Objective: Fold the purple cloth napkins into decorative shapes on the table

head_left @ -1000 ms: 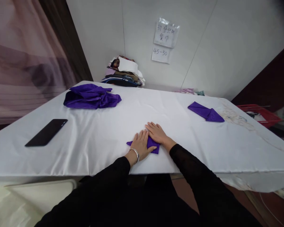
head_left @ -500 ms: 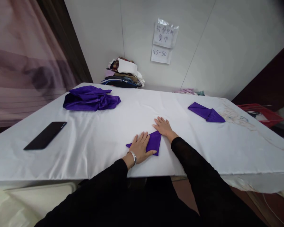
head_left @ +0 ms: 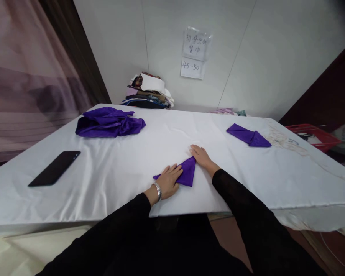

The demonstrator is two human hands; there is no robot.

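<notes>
A folded purple napkin (head_left: 188,171) lies near the front edge of the table, its pointed end at the left. My left hand (head_left: 169,180), with a silver bracelet at the wrist, rests flat on the napkin's left part and hides some of it. Beside the napkin's upper right corner is my right hand (head_left: 200,155), palm down, fingers stretched out and close together. Its fingertips touch the corner or the cloth next to it; I cannot tell which. Farther right is another folded purple napkin (head_left: 248,135). A heap of loose purple cloth (head_left: 109,123) sits at the back left.
A white cloth (head_left: 172,132) covers the table. The black phone-like slab (head_left: 55,168) lies at the left. Against the wall stands a stack of folded clothes (head_left: 151,92). Paper signs (head_left: 196,51) hang above. Past the right end is a red basket (head_left: 319,136).
My right hand has shifted slightly right, its fingers now closer together. My left thumb has drawn back off the napkin's lower right part. The view has tilted a little.
</notes>
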